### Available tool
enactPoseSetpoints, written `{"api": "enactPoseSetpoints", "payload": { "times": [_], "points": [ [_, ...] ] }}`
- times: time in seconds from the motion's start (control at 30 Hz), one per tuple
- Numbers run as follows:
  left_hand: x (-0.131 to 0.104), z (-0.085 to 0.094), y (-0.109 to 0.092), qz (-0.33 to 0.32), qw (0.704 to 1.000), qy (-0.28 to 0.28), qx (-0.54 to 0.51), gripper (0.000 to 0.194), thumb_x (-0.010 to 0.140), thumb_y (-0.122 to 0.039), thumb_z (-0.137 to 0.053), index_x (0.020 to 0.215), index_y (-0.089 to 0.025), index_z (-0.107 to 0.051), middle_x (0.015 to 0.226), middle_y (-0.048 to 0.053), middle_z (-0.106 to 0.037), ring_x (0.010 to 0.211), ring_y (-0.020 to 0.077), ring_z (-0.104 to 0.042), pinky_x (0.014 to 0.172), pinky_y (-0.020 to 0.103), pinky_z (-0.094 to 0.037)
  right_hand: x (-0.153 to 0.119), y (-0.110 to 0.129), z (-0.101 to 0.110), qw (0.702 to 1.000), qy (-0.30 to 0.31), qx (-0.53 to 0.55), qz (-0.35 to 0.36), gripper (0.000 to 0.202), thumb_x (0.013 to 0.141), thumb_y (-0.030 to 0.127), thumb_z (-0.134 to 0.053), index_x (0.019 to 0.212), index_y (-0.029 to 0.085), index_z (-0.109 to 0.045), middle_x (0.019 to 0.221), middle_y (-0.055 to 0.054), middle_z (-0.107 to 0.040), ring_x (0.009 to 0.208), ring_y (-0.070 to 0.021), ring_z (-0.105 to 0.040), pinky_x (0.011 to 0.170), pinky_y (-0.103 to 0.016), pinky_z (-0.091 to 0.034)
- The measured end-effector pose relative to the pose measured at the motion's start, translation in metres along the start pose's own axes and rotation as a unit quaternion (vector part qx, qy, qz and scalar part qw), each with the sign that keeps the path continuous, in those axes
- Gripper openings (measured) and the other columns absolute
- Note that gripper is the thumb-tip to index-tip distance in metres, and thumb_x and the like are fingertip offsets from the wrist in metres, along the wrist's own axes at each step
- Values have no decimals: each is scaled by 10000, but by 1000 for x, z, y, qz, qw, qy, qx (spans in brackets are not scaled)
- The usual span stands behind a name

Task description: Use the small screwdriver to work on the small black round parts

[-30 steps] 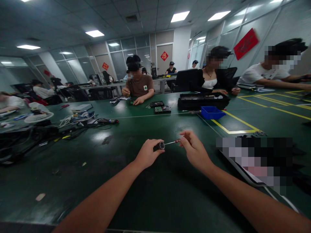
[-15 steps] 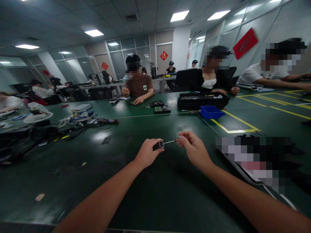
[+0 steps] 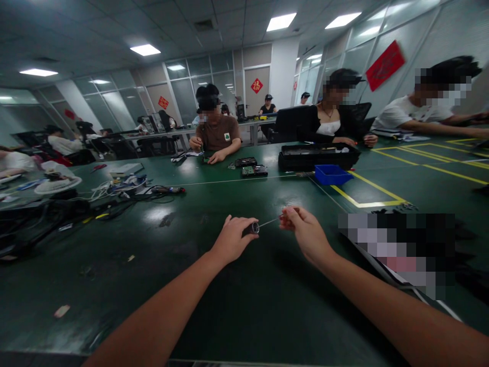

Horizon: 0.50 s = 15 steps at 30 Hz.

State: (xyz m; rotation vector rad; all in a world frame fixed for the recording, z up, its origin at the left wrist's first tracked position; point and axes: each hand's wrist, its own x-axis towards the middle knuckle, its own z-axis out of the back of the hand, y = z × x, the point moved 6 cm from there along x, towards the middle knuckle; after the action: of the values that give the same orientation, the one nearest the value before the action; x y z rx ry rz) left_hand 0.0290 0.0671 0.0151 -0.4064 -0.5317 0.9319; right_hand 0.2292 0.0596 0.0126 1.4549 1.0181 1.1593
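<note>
My left hand is closed around a small dark cylinder with a pale round rim at its end, which faces right. In my right hand, closed in a pinch, is a thin screwdriver. Its slim metal shaft points left to the cylinder's round end; a reddish part shows at my fingertips, and the rest of the handle is hidden. Whether the tip is inside the cylinder or only against its end, I cannot tell. Both hands are above the dark green table.
A blue bin stands beyond my right hand, before a long black case. Circuit-board devices lie near a person across the table. Tangled cables are at left. A blurred-out item lies at right.
My right hand has shifted very slightly, and the screwdriver shaft slants a little more up to the right. My left hand keeps its hold on the cylinder.
</note>
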Motion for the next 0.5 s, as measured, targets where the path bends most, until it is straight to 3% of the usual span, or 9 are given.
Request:
{"api": "enactPoseSetpoints", "payload": {
  "times": [0.23,0.43,0.5],
  "points": [
    [0,1,-3,12,1000,-8,-27,350,896,-305,-668,1239,-306,-602,1156,18,-663,1143,232,-574,1201,598,-142,-5,6,-3,1000,3,-21,14,336,861,523,-595,902,192,-635,829,-55,-679,751,-188,-648,721,-355,-545],
    [0,2,-3,15,1000,-10,-19,367,889,-305,-678,1248,-289,-603,1177,36,-663,1154,237,-572,1198,601,-153,-11,30,-2,976,21,-206,69,383,867,554,-594,757,195,-668,614,-17,-637,570,-173,-585,584,-319,-451],
    [-1,2,-2,13,1000,-9,-15,374,890,-307,-677,1256,-287,-599,1185,38,-661,1154,235,-572,1200,600,-153,-13,35,-4,972,37,-212,90,324,883,502,-577,819,197,-671,633,-13,-641,582,-176,-594,581,-313,-450]
  ]
}}
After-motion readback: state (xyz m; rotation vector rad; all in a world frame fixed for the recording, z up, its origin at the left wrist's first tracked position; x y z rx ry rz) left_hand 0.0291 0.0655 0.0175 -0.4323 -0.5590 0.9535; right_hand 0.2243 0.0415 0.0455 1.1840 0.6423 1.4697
